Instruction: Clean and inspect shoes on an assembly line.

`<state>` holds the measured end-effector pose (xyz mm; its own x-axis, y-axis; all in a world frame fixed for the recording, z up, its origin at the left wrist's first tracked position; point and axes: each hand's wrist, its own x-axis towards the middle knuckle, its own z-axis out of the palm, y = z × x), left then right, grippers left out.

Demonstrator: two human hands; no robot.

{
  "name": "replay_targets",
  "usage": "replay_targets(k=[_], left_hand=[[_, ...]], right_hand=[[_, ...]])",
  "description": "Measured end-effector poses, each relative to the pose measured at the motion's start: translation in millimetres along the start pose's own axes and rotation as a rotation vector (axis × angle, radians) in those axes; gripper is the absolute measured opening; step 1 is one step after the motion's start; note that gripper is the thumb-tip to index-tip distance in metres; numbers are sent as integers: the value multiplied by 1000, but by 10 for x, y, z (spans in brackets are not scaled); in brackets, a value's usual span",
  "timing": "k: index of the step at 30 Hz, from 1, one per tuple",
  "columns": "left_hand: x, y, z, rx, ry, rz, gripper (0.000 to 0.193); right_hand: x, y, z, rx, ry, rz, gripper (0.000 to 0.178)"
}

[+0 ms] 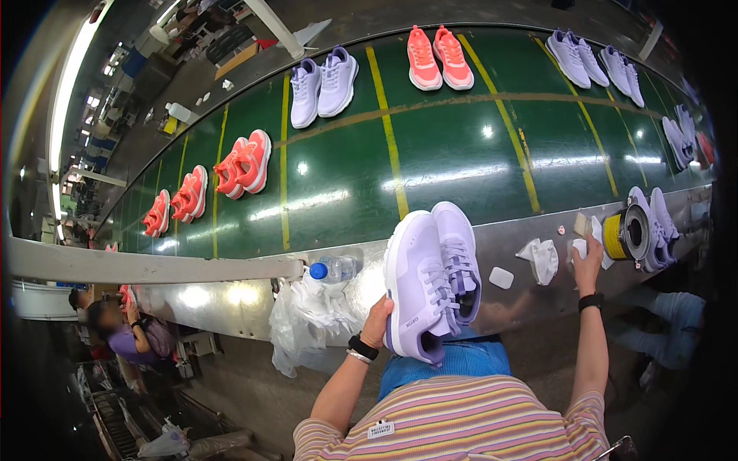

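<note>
My left hand (377, 323) grips a pair of lavender sneakers (419, 276) by the side of the nearer shoe. They are held together over the metal ledge, toes pointing away from me and heels toward my body. At the right, my right hand (588, 265) is closed on a small white cloth (579, 247) at the ledge, beside a round tin with a yellow label (615, 237). Its fingers partly cover the cloth. Left of that hand lie a crumpled white cloth (543, 261) and a white rounded block (501, 277).
Beyond the metal ledge (231, 303), a green conveyor belt (338, 177) with yellow lines carries coral sneakers (440, 60) and lavender sneakers (323, 83). A capped bottle (334, 269) and plastic bags (304, 319) lie left, under a white bar (154, 261). More lavender sneakers (653, 230) stand right. A person (138, 338) works far left.
</note>
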<state>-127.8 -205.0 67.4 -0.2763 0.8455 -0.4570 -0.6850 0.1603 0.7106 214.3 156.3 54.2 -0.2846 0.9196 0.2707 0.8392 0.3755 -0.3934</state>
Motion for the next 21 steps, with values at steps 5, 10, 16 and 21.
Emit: replay_targets(k=[5,10,16,21], left_hand=[[45,-72,-115,-215,50,-73,56],[405,-305,-154,102,310,158,44],[460,-408,-144,44,198,57,40],[392,-161,-111,200,194,-23,43]], right_hand=[[-612,-1747,-610,588,-464,-245,27],[-1422,-2392,-170,308,-774,-760,67],[-1525,-2585,30,12,-842,-650,67],[-1127,-2740,48,46,-819,-619,54]])
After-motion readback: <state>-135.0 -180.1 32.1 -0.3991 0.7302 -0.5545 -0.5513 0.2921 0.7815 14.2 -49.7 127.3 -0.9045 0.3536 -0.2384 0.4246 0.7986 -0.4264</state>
